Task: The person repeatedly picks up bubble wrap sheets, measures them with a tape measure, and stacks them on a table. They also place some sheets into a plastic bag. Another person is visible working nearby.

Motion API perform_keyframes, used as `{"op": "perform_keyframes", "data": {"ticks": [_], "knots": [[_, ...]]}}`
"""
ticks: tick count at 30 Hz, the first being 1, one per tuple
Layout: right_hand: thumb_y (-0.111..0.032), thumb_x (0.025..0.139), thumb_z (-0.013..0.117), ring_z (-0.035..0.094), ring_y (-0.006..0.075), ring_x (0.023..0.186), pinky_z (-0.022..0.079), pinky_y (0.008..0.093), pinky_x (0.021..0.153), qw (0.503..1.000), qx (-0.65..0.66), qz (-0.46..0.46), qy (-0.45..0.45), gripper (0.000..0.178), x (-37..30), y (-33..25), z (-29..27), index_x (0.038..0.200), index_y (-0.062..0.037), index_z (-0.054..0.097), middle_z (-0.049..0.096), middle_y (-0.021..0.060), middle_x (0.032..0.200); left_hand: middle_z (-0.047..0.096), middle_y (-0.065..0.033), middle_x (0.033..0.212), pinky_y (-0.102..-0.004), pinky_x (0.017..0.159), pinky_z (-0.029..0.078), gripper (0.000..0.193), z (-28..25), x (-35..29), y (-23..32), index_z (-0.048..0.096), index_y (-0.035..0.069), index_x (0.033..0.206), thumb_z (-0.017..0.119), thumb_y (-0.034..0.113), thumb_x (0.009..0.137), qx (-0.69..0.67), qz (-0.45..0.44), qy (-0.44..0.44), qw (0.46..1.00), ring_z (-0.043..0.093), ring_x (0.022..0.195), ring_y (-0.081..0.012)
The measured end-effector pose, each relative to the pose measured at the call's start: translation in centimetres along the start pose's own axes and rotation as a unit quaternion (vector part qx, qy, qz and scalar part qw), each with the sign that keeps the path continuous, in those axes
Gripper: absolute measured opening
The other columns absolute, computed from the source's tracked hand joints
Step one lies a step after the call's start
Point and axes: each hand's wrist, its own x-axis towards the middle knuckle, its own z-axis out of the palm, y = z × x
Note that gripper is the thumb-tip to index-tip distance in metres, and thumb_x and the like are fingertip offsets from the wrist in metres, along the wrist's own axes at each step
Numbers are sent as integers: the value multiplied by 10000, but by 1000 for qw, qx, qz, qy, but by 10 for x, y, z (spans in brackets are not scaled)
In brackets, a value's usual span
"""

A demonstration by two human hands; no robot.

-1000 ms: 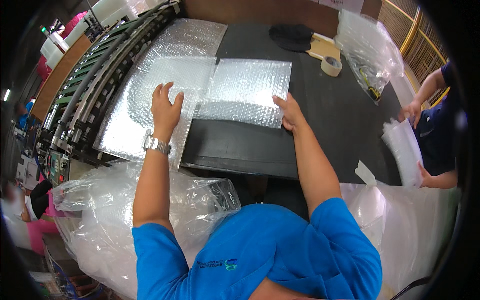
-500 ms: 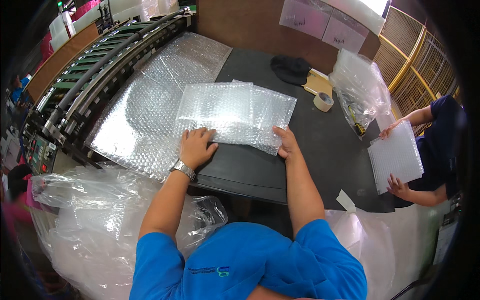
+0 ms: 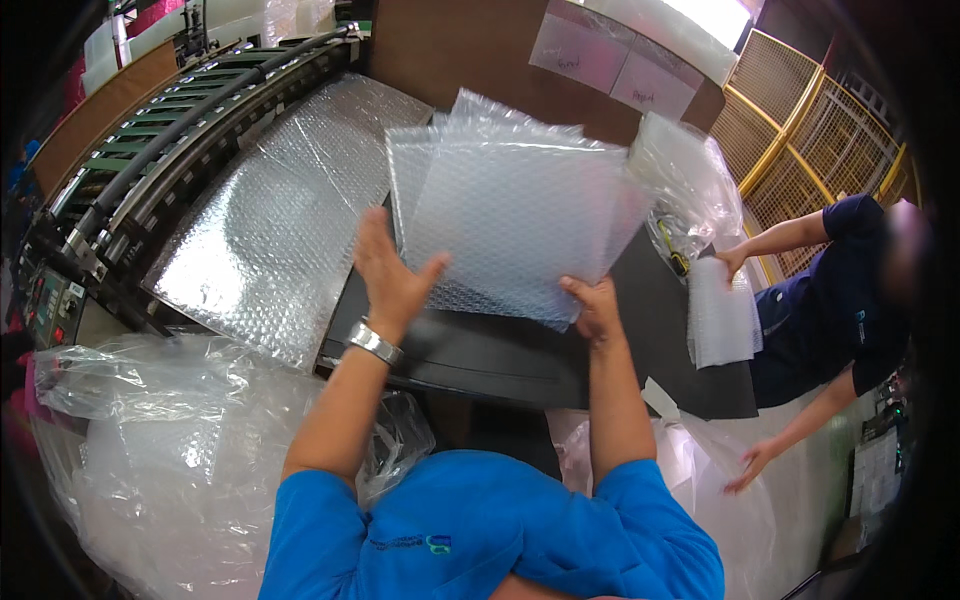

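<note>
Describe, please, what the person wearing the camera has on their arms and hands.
Both forearms are bare, and the left hand and right hand wear no gloves. A silver metal wristwatch sits on the left wrist. Short bright blue sleeves cover the upper arms, part of a blue shirt with a small chest emblem.
</note>
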Motion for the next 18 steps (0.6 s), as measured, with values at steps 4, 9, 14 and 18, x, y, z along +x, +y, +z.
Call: {"op": "perform_keyframes", "data": {"ticks": [4,9,14,18], "knots": [[-19,663,677,509,169,958,416,302,813,995,-76,67,3,495,-12,-21,-22,1115,-52,480,542,49,1035,375,-185,1252,-370,966,299,885,-10,9,-22,174,14,1320,701,332,684,-365,-144,-171,904,381,1156,-279],[-88,664,705,495,161,962,422,285,788,981,-145,-125,9,515,-34,-7,-19,1122,-43,473,533,59,1038,444,-133,1168,-328,936,329,805,-3,-17,-14,238,19,1275,721,242,670,-424,-154,-308,838,431,1092,-226],[-110,641,727,458,188,1026,389,309,858,988,-156,6,19,636,-29,-26,-28,1185,-26,408,491,75,1106,468,-131,1136,-334,880,373,765,-4,-5,15,336,14,1211,740,324,641,-441,-192,-229,846,479,1024,-225],[-150,612,747,457,198,1037,373,312,884,975,-220,-32,17,681,-32,-10,-52,1189,-22,409,491,68,1112,468,-127,1135,-339,888,380,849,2,-12,4,278,17,1250,756,320,617,-451,-173,-266,834,491,1009,-224]]}}
